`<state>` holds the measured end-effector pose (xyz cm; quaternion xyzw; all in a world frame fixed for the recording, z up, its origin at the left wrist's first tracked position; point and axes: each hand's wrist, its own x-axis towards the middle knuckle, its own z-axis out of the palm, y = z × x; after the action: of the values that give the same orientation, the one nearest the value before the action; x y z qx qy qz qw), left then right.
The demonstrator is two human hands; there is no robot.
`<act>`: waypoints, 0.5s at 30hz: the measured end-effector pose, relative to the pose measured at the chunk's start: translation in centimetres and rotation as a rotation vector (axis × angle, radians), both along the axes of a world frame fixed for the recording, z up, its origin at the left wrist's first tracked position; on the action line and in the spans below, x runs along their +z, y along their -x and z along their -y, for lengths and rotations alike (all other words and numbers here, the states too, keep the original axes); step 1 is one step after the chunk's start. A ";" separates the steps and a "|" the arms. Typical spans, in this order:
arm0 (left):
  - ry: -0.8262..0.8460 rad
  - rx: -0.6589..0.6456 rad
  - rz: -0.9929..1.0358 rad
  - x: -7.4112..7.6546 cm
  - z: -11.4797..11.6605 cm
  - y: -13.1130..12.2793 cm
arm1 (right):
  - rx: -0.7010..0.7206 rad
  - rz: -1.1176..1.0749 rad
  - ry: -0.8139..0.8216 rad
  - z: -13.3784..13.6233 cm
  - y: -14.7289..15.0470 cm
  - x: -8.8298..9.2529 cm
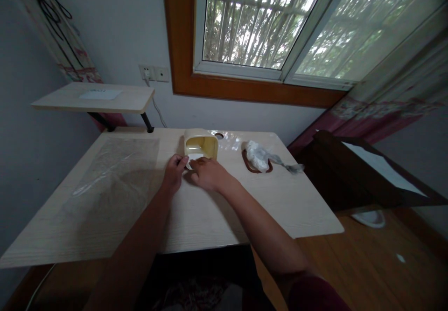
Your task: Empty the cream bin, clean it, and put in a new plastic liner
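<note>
A cream-coloured box (201,138) with a yellowish hollow inside stands at the back middle of the table, its opening towards me. At its lower front is a small white piece (194,157), flat-looking and partly covered by my fingers. My left hand (174,171) is closed at the left edge of this white piece, thumb and forefinger pinching near the box's corner. From the right, my right hand (206,173) reaches across the box's front with bent fingers on the white piece. Its fingertips are partly hidden, and the box's lower right front is behind that hand.
A clear plastic sheet (115,176) lies on the table's left. To the right, a knotted white plastic bag (258,156) rests on a reddish-brown ring-like item (246,162). A raised shelf (94,97) stands at the back left, and dark furniture (336,176) is beyond the table's right edge.
</note>
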<state>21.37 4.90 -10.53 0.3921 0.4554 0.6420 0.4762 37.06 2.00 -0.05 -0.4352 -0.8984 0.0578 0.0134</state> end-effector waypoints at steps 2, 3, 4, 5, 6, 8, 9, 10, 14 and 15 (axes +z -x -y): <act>-0.006 -0.015 -0.005 -0.1 0.0 0.0 | -0.033 0.020 -0.037 1.1 -0.6 0.4; -0.009 -0.027 -0.008 -0.1 0.0 0.0 | -0.057 0.030 -0.047 1.5 -0.9 0.5; -0.013 -0.035 -0.010 -0.1 0.0 -0.1 | -0.089 0.044 -0.053 1.8 -1.2 0.6; -0.016 -0.043 -0.012 -0.1 0.0 -0.1 | -0.121 0.062 -0.049 2.0 -1.5 0.7; -0.020 -0.048 -0.014 -0.1 -0.1 -0.2 | -0.155 0.083 -0.038 2.0 -1.7 0.7; -0.028 -0.049 -0.028 0.0 -0.1 -0.2 | -0.220 0.122 -0.003 1.9 -2.1 0.6; -0.032 -0.045 -0.044 0.1 -0.1 -0.3 | -0.245 0.135 0.014 1.7 -2.3 0.5; -0.035 -0.041 -0.070 0.3 0.0 -0.3 | -0.266 0.144 0.023 1.5 -2.3 0.4; -0.053 -0.053 -0.211 0.8 0.3 -0.4 | -0.299 0.176 0.038 0.5 -1.8 -0.1; -0.059 -0.057 -0.236 0.9 0.4 -0.4 | -0.302 0.190 0.047 0.2 -1.5 -0.2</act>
<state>21.73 4.51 -9.65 0.4915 0.4778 0.5908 0.4256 38.56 1.82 -0.24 -0.5690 -0.8183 0.0347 -0.0733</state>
